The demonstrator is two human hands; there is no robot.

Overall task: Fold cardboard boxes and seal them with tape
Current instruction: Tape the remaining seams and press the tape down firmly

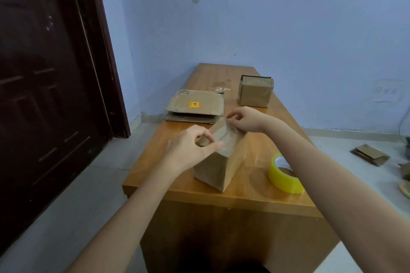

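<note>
While both hands, left [192,148] and right [243,119], pinch a clear tape strip [224,134], the cardboard box [219,159] stands mid-frame on the surface [248,193].

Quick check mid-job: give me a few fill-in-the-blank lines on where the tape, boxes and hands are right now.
1. The roll of tape lying on the table is ____ in colour.
2. Both hands, left and right, pinch a clear strip of ____ over the near box.
3. The flattened cardboard carries a yellow and ____ sticker.

Missing words: yellow; tape; red
</note>
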